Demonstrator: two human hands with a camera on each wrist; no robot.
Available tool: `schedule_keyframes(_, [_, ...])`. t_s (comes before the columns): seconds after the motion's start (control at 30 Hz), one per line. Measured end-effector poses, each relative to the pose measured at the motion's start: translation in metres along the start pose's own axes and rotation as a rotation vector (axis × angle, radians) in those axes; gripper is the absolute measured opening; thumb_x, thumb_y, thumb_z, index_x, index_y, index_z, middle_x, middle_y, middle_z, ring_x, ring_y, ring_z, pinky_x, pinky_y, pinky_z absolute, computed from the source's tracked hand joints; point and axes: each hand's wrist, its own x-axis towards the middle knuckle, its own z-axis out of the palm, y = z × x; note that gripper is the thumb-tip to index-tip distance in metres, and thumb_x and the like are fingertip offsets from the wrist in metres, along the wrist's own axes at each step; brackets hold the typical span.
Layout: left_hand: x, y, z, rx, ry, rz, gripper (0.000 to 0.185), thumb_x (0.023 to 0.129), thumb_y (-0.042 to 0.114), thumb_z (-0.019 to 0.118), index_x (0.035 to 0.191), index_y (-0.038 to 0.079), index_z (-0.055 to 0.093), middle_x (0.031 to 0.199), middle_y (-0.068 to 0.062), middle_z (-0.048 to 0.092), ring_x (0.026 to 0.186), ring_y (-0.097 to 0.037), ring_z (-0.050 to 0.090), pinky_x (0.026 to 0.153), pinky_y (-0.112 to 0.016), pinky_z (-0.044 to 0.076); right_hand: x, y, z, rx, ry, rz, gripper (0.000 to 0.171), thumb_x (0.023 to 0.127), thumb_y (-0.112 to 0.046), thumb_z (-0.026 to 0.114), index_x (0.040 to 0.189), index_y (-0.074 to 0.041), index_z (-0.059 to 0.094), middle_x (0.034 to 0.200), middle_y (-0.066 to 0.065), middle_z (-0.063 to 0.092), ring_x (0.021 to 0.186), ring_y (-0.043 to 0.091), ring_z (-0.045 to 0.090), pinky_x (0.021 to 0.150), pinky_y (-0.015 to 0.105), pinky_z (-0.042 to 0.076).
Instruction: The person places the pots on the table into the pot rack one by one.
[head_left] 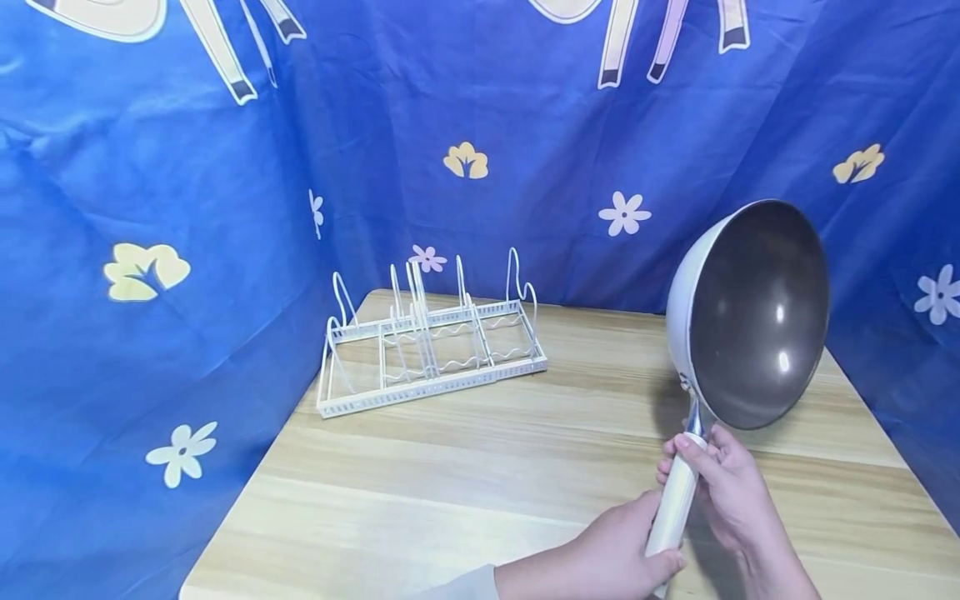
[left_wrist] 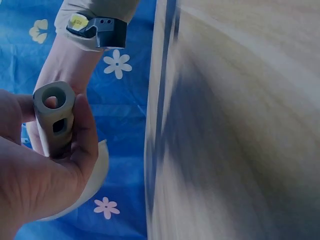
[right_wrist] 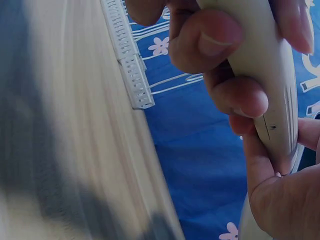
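A deep wok [head_left: 757, 317], white outside and dark grey inside, is held up above the right of the table, its opening turned to the right and toward me. Its pale handle [head_left: 675, 504] slants down toward me. Around the handle's upper part, near the metal neck, curl the fingers of my right hand [head_left: 731, 483]. My left hand [head_left: 611, 550] grips the lower end, thumb across it; the left wrist view shows the handle's end [left_wrist: 54, 97] with its hole between thumb and fingers. In the right wrist view, fingers of both hands wrap the handle [right_wrist: 260, 65].
A white wire rack [head_left: 431, 387] with upright loops stands at the back left of the wooden table [head_left: 420, 500]. Blue curtains [head_left: 525, 167] with flower prints enclose the back and both sides.
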Motion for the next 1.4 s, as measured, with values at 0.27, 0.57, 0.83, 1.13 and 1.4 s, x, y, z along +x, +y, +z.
schedule_keyframes(0.27, [-0.01, -0.003, -0.003, -0.212, 0.014, 0.005, 0.055, 0.104, 0.025, 0.072, 0.15, 0.011, 0.045, 0.111, 0.012, 0.064, 0.092, 0.009, 0.058, 0.08, -0.014, 0.056, 0.0, -0.006, 0.008, 0.067, -0.088, -0.064, 0.024, 0.114, -0.003, 0.049, 0.136, -0.005, 0.041, 0.098, -0.002, 0.077, 0.081, 0.013, 0.078, 0.081, 0.032, 0.068])
schedule_keyframes(0.57, [-0.017, -0.01, -0.005, -0.77, -0.053, 0.047, 0.047, 0.099, -0.001, 0.071, 0.136, 0.01, 0.043, 0.106, 0.012, 0.059, 0.088, 0.007, 0.064, 0.082, -0.012, 0.056, 0.001, -0.015, 0.019, 0.188, -0.245, -0.1, 0.027, 0.114, 0.001, 0.043, 0.139, -0.008, 0.049, 0.103, -0.002, 0.077, 0.085, 0.013, 0.08, 0.084, 0.031, 0.068])
schedule_keyframes(0.83, [-0.02, -0.016, -0.015, -0.969, -0.238, 0.042, 0.056, 0.098, -0.006, 0.066, 0.142, 0.019, 0.042, 0.107, 0.013, 0.055, 0.088, 0.0, 0.058, 0.082, -0.017, 0.054, 0.001, -0.016, 0.032, 0.276, -0.382, -0.056, 0.031, 0.115, 0.001, 0.038, 0.143, -0.01, 0.047, 0.106, -0.002, 0.077, 0.09, 0.013, 0.079, 0.086, 0.035, 0.068])
schedule_keyframes(1.13, [-0.029, -0.027, -0.021, -0.795, -0.198, 0.081, 0.076, 0.092, -0.006, 0.073, 0.153, 0.022, 0.036, 0.102, 0.017, 0.059, 0.083, 0.005, 0.061, 0.085, -0.01, 0.054, 0.001, -0.012, 0.051, 0.251, -0.415, 0.011, 0.033, 0.115, -0.002, 0.041, 0.146, -0.01, 0.042, 0.105, -0.005, 0.075, 0.088, 0.01, 0.076, 0.084, 0.032, 0.068])
schedule_keyframes(1.4, [-0.042, -0.033, -0.025, -0.781, -0.075, 0.003, 0.065, 0.088, -0.002, 0.079, 0.14, 0.021, 0.048, 0.1, 0.016, 0.062, 0.082, 0.004, 0.064, 0.084, -0.012, 0.055, 0.006, -0.01, 0.067, 0.213, -0.428, 0.036, 0.036, 0.113, -0.001, 0.045, 0.148, -0.009, 0.039, 0.106, -0.005, 0.076, 0.089, 0.01, 0.077, 0.087, 0.034, 0.068])
